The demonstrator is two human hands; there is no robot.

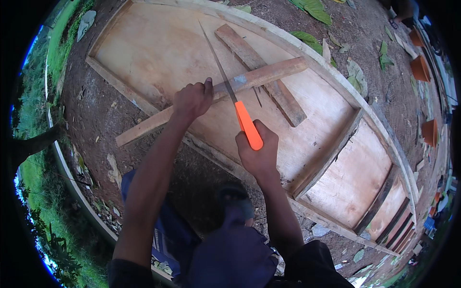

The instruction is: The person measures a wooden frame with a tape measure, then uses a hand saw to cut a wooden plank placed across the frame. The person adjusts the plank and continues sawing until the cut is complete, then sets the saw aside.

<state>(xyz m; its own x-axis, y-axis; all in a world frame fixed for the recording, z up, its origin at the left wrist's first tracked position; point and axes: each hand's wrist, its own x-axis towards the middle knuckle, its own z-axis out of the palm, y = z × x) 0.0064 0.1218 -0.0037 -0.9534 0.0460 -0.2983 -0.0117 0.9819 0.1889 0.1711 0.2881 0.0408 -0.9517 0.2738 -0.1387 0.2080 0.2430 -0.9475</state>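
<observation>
My left hand is closed around a long wooden batten, which slants up to the right across a wood-framed plywood panel. In my right hand is a handsaw, held by its bright orange handle. Its narrow blade lies over the batten a little right of my left hand and points away to the far left. I cannot tell whether the teeth have cut into the wood. Under the batten's right part, a second wooden piece rests on the panel at a crossing angle.
A crossbar divides the panel, and more dark slats cross its right end. The panel lies on bare soil with scattered large leaves. Terracotta pots stand at the far right. Someone's foot shows at the top right.
</observation>
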